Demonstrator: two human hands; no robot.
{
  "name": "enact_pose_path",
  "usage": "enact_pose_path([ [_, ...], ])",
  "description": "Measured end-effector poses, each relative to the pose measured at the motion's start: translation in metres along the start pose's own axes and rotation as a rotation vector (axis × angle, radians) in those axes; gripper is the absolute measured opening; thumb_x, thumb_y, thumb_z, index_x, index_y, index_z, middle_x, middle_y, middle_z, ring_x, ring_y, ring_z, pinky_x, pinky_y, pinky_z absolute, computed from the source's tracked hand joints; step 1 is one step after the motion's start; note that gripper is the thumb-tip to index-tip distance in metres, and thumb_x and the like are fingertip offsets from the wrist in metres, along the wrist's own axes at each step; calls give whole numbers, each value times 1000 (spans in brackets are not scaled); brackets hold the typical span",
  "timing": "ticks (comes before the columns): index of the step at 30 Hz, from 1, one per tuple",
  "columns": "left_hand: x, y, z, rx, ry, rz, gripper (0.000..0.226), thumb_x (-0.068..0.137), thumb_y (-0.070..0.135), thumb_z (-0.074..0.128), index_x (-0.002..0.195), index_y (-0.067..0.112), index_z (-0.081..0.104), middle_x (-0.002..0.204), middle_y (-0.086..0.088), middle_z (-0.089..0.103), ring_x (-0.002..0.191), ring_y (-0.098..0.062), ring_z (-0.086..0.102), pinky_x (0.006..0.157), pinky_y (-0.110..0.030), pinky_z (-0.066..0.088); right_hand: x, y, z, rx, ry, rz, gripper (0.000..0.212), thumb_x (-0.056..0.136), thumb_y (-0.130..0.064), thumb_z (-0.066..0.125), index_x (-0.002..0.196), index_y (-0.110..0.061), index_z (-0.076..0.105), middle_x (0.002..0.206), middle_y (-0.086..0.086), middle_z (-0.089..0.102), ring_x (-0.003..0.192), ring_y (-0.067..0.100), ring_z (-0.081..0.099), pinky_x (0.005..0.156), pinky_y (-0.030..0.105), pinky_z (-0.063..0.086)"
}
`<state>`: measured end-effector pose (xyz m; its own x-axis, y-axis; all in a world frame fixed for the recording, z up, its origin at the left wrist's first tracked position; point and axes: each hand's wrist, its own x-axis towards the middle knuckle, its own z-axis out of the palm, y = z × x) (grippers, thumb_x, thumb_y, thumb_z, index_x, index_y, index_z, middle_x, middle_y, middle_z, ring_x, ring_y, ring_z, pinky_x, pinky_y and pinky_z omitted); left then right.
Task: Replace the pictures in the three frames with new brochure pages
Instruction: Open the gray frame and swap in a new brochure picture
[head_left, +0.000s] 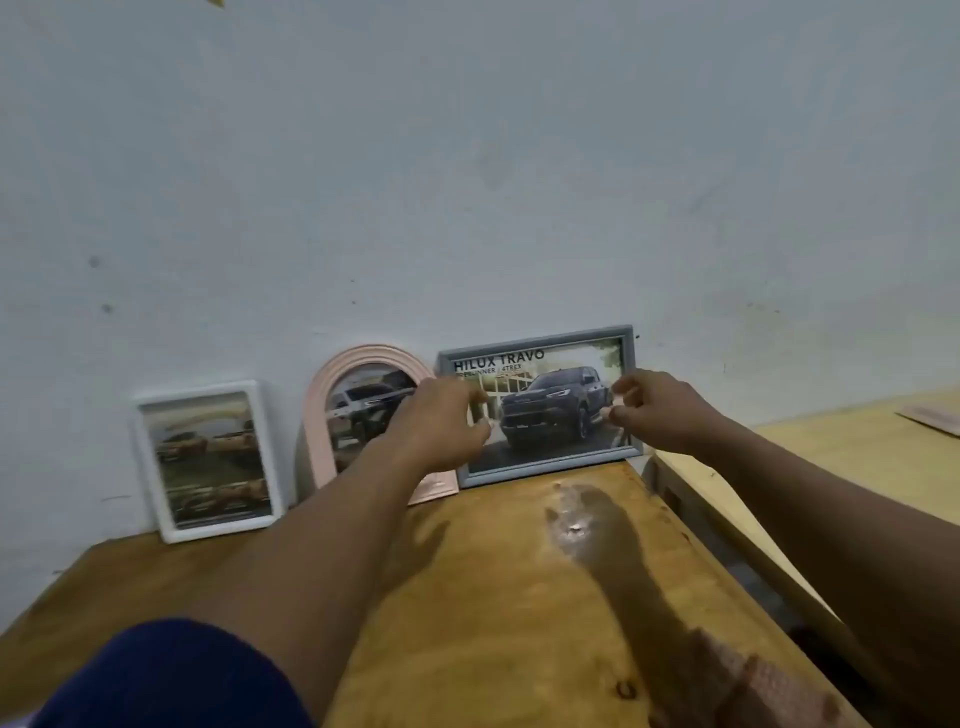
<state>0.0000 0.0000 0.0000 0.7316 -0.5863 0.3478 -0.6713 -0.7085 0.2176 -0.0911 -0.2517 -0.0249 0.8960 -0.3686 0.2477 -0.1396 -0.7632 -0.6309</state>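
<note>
Left hand (441, 423) and right hand (657, 410) loosely curled, released, before grey frame (550, 415) — propped against wall (467, 182), long axis level, picture facing outward.

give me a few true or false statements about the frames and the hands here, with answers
1. Three frames lean against the wall: a white frame, a pink arched frame and a grey frame. True.
2. The arched frame is white. False: it is pink; the white frame is rectangular.
3. The grey frame shows a dark truck under the words HILUX TRAVO. True.
4. The grey frame lies flat on the table. False: it stands on its long edge against the wall.
5. The left hand and the right hand are both in front of the grey frame. True.
</note>
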Motion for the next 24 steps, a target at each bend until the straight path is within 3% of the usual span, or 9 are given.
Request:
enact_pose_path([
  [7, 102, -29, 53, 308, 184, 91, 64, 95, 45, 58, 153, 25, 38, 161, -9, 30, 149, -27, 23, 121, -47, 23, 91, 52, 25, 122, 113, 211, 63, 95, -38, 64, 146, -11, 36, 148, 16, 45, 129, 36, 51, 92, 41, 49],
  [9, 117, -37, 64, 367, 258, 112, 65, 95, 46, 56, 153, 23, 36, 160, -11, 29, 148, -30, 22, 120, -47, 22, 106, 64, 35, 185, 110, 252, 63, 96, -39, 62, 146, -12, 34, 146, 16, 46, 126, 37, 53, 89, 40, 52],
  [12, 123, -42, 77, 402, 335, 122, 65, 94, 48, 56, 151, 21, 40, 157, -11, 32, 146, -32, 23, 117, -47, 26, 118, 80, 50, 299, 102, 267, 61, 96, -48, 57, 143, -16, 36, 141, 14, 51, 120, 36, 57, 93, 49, 56],
  [15, 116, -44, 88, 375, 305, 114, 68, 95, 48, 53, 154, 21, 33, 158, -10, 31, 151, -33, 18, 121, -51, 20, 115, 84, 56, 349, 180, 266, 51, 104, -45, 41, 144, -14, 37, 144, 15, 49, 125, 34, 54, 96, 47, 52],
  [21, 101, -24, 71, 321, 321, 117, 53, 99, 47, 50, 147, 25, 42, 140, -4, 50, 128, -24, 45, 110, -46, 32, 82, 88, 39, 358, 297, 234, 44, 107, -40, 36, 135, -9, 51, 127, 12, 59, 109, 28, 57, 68, 32, 46],
  [24, 93, -10, 59, 297, 277, 106, 41, 104, 46, 45, 141, 29, 49, 128, 3, 62, 117, -21, 52, 102, -43, 33, 58, 90, 26, 322, 298, 195, 40, 105, -39, 40, 124, -9, 60, 117, 11, 64, 107, 29, 60, 73, 38, 49],
])
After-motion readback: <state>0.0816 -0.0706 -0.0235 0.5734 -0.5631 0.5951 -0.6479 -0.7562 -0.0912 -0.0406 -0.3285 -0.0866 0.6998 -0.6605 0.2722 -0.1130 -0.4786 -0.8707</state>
